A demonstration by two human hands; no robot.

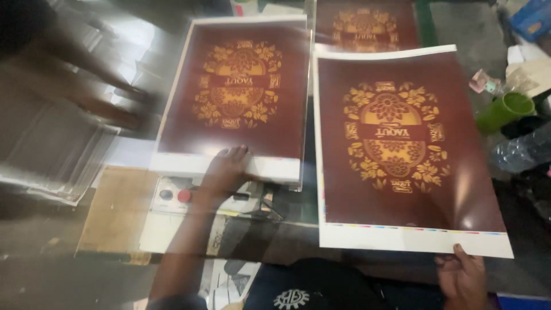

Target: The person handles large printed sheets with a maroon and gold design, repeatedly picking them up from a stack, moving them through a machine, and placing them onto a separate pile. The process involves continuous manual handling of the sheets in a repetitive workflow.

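Printed sheet [402,143], dark maroon with gold floral oval and white margins: held out over the bench, right of centre, slightly bowed, near edge carrying a thin colour strip. Pinched at its near right corner by right hand [462,278], fingers closed on the white margin.

Second printed sheet [238,86], same design: lying flat on a stack just left of the first, near white edge pressed down by left hand [227,172], fingers spread flat on the paper, gripping nothing.

Third sheet of the same print [367,23]: partly visible beyond, between the two, top cut off by the frame.

Step in hand, by judgement: one sheet lifted off and carried aside while the stack is steadied. Any further move with the loose sheet calling for support against sagging, one corner alone bearing it.

Control panel [178,195] with red round button [183,196] and darker button beside it: just below the stack, near the left wrist.

Green cup [505,109]: at the right edge, upright, contents not discernible. Clear plastic bag [525,152] near it, contents unclear. Blurred paper piles [51,155] at left.
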